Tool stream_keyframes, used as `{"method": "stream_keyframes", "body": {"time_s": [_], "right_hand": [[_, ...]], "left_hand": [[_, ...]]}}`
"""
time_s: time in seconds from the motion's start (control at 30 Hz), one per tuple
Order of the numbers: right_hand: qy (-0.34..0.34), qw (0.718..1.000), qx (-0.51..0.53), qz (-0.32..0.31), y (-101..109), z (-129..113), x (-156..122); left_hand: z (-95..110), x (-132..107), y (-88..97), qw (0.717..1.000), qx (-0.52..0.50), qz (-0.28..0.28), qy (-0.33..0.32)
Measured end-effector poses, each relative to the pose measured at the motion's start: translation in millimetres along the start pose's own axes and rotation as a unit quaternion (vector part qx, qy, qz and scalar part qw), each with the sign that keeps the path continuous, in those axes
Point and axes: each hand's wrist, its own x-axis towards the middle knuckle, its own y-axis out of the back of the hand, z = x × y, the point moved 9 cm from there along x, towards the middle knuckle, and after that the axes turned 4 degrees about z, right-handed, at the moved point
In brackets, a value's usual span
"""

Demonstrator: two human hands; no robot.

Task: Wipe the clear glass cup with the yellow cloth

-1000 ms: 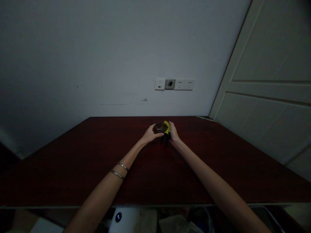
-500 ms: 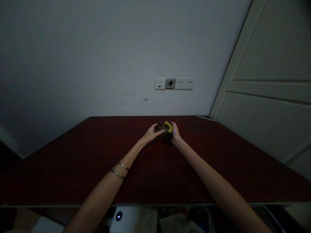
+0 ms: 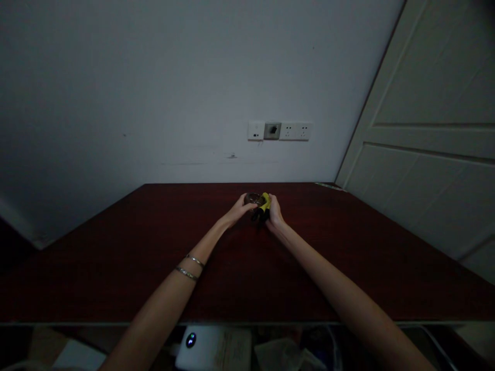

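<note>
Where the left hand [image 3: 236, 211] curls round a brown, glassy round object [image 3: 252, 199], the right grips a yellow-and-black item [image 3: 266, 201] beside it, fingers partly hidden, towards the table's [image 3: 154, 232] far edge. Round object appears stiff, light, slippery, possibly fragile; wall grip advisable. Yellow-and-black item's softness: undetermined.

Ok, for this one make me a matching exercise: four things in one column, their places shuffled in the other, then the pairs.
Things
1. Glossy, rounded brownish object
2. Yellow-and-black object
3. Two silver-coloured bangles
4. White box-shaped device with lit round display

Places
A. On the left forearm
B. Below the dark red table's near edge
C. Against the right hand
D. In the left hand

Pairs: 1-D, 2-C, 3-A, 4-B
</note>
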Motion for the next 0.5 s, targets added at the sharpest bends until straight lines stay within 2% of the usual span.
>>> {"method": "stream_keyframes", "body": {"time_s": [0.1,0.2,0.5], "right_hand": [[-0.007,1.000,-0.013,0.012,8.1,-5.5,8.2],[-0.016,0.999,-0.029,0.010,10.2,-9.0,12.8],[0.013,0.999,-0.040,-0.008,-2.2,-11.3,5.1]], "left_hand": [[0.7,-1.0,-7.4,1.000,-0.017,-0.020,-0.002],[-2.2,-0.9,-6.5,1.000,-0.027,-0.009,-0.002],[-3.4,0.5,-1.4,1.000,-0.015,-0.005,0.014]]}}
